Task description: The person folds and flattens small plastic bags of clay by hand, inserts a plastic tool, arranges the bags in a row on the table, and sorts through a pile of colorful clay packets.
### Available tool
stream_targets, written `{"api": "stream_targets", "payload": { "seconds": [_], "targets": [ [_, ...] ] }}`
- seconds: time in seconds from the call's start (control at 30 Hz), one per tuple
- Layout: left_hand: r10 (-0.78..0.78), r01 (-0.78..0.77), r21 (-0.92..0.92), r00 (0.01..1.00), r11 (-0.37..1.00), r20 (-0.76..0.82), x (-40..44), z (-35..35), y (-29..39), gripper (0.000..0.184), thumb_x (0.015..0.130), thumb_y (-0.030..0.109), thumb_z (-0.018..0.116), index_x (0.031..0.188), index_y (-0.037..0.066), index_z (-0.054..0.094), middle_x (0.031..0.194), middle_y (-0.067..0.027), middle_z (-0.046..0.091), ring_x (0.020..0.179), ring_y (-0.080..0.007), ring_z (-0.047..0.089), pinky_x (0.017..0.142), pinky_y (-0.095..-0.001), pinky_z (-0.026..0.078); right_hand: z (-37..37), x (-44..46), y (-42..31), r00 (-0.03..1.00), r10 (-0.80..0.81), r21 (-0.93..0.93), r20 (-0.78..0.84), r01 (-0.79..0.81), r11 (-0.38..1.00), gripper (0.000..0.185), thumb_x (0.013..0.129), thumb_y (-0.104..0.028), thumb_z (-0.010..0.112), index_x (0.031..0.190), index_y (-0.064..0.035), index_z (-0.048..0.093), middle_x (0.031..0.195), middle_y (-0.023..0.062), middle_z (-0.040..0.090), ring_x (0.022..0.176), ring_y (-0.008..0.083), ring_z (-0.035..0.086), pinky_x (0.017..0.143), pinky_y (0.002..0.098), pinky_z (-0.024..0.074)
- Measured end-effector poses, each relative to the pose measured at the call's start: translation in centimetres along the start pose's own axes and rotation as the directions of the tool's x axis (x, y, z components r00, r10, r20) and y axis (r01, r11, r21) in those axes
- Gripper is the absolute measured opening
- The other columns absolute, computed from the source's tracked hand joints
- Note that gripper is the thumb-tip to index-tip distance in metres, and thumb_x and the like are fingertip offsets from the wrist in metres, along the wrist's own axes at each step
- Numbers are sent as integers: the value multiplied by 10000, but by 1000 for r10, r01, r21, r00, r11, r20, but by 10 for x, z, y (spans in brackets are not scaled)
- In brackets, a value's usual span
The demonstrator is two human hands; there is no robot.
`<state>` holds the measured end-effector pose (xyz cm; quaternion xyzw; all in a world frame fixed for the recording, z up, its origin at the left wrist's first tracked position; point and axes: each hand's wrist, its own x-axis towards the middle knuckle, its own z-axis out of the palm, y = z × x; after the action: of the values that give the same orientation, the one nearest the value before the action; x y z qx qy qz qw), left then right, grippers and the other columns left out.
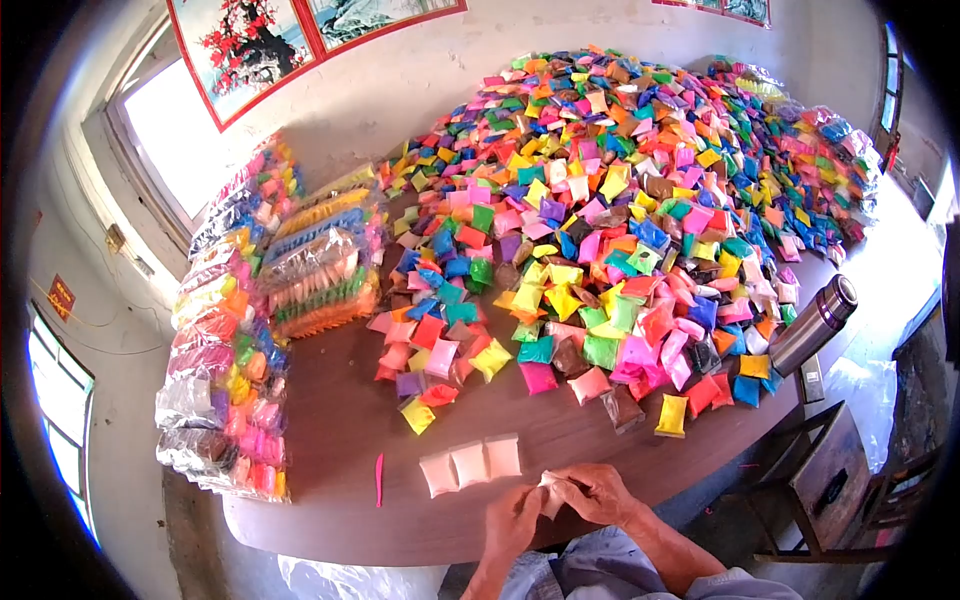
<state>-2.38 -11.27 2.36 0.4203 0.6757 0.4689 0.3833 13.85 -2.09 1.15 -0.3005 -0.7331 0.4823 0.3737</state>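
At the table's front edge, my left hand (514, 516) and my right hand (594, 494) meet with their fingers closed on a small pale pink packet (550, 500). Much of that packet is covered by my fingers. Just beyond my left hand, three similar pale pink packets (470, 465) lie side by side in a row, touching or nearly touching. To their left rests a slim bright pink stick-like tool (379, 480), pointing away from me.
A large heap of small colourful packets (600, 240) covers the far part of the brown table (330, 420). Clear bags of packets are stacked at left (220, 350). A metal thermos (815, 325) stands at the right edge, near a wooden chair (830, 480).
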Motion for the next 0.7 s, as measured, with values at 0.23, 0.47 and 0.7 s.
{"api": "stream_targets", "payload": {
  "seconds": [0.23, 0.47, 0.7],
  "targets": [
    [-25, 17, -116, 998, 993, -62, -3, 4, -6, 232, 982, 169, 690, 1046, -53, 717, 884, -75, 732, 823, -98, 651, 728, -268, 531, 1, 2, 2, 998, 64, -22, 7, -63, 998, 174, 918, -169, 697, 1038, -51, 742, 862, 164, 714, 766, 312, 712, 664, 384, 549],
    [-24, 14, -208, 999, 978, -45, -1, 7, -4, 238, 981, 161, 699, 1076, -56, 707, 915, -46, 722, 853, -84, 630, 754, -254, 525, 1, 1, 8, 999, -2, -76, 49, 6, 997, 125, 881, -153, 731, 958, -53, 731, 824, 147, 703, 755, 334, 701, 647, 390, 543],
    [-46, 23, -208, 993, 978, -108, -1, 2, -12, 206, 984, 145, 686, 1059, -47, 706, 908, -44, 721, 854, -86, 632, 755, -258, 525, 1, 2, -4, 994, 75, -132, 74, -64, 989, 142, 881, -182, 734, 953, -60, 733, 811, 144, 695, 738, 332, 693, 635, 404, 534]
  ]
}}
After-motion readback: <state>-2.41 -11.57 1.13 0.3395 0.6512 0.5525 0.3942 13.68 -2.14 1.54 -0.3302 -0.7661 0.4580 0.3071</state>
